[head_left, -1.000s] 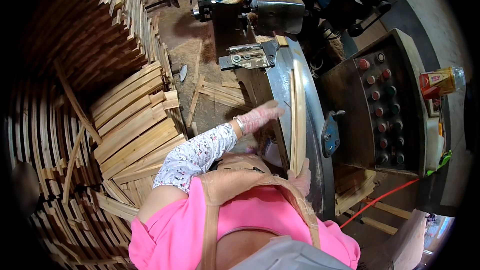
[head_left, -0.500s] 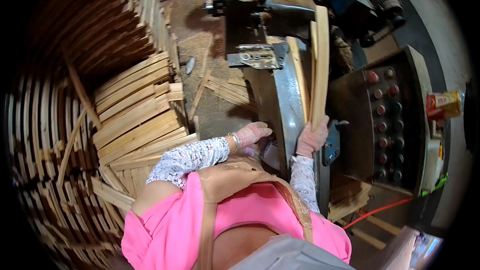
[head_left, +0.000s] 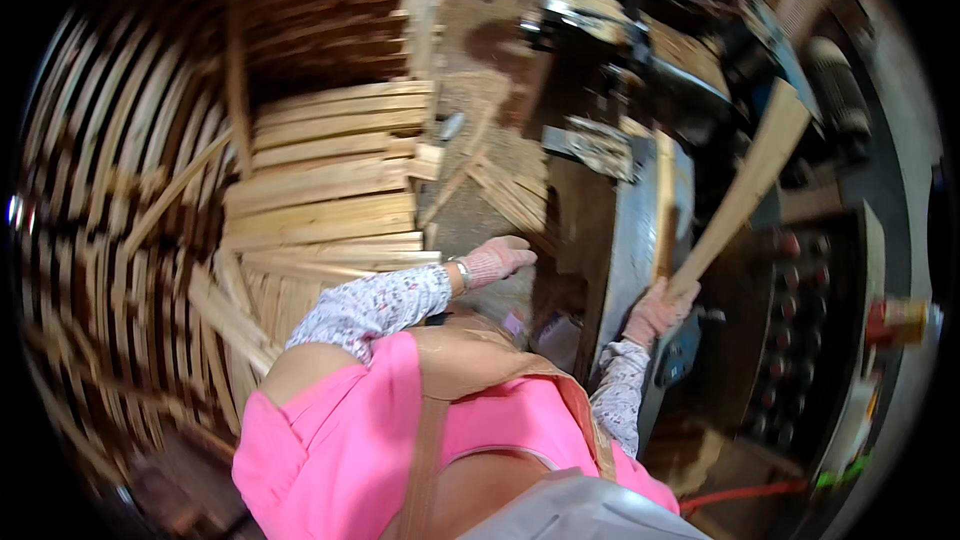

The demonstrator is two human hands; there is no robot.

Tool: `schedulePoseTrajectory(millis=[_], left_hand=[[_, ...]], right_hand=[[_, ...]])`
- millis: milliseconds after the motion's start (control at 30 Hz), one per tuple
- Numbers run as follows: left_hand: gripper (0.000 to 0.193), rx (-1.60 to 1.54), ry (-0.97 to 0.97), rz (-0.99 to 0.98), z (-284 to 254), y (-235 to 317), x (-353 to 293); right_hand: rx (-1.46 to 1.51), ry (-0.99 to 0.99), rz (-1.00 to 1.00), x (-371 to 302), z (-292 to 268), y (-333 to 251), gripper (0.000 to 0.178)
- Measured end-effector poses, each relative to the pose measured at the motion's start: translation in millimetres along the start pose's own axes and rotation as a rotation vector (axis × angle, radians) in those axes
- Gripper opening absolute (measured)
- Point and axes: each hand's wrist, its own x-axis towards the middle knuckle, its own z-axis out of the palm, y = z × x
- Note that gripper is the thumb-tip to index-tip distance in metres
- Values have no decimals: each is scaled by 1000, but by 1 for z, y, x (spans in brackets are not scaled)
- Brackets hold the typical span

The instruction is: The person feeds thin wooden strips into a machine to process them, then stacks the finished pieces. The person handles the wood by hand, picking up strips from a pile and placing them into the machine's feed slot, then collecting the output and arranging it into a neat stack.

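My right hand (head_left: 659, 313), in a pinkish knit glove, is closed round the near end of a pale wooden board (head_left: 745, 185). The board slants up and away to the right, over the far side of the machine. A narrower wooden strip (head_left: 664, 205) lies along the grey metal machine bed (head_left: 630, 250), just left of the held board. My left hand (head_left: 497, 261), gloved alike, hovers left of the bed with its fingers loosely stretched and nothing in them. Motion blurs the picture somewhat.
A stack of wooden boards (head_left: 330, 175) stands to the left, with tall racks of strips (head_left: 130, 130) behind and beside it. Loose strips (head_left: 505, 195) lie on the floor. A control panel with buttons (head_left: 795, 330) is at the right, above a red hose (head_left: 745, 495).
My view has turned, shifting most of the scene rightward. The board in my right hand has swung from nearly upright to a rightward slant, away from the strip on the bed.
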Motion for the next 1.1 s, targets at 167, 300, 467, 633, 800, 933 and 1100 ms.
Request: schedulePoseTrajectory(millis=[167,300,467,633,800,933,1100], left_hand=[[71,266,252,210,-74,-2,-4],[80,424,613,219,-181,47,-14],[87,816,1449,239,-410,39,-47],[98,705,1623,-23,-498,100,-121],[98,606,1545,-328,-589,63,-105],[62,718,1547,243,-612,64,-124],[47,769,1468,349,-495,109,-124]], right_hand=[[-205,-177,-88,55,69,-52,74],[-255,-290,-166,53,61,-57,68],[-380,-350,-71,-55,-56,-8,75],[-599,-443,82,-118,-164,16,75],[-597,-237,-24,-89,-111,15,69],[-489,-51,-66,-24,-7,-8,69],[-376,-117,53,32,58,-50,69]])
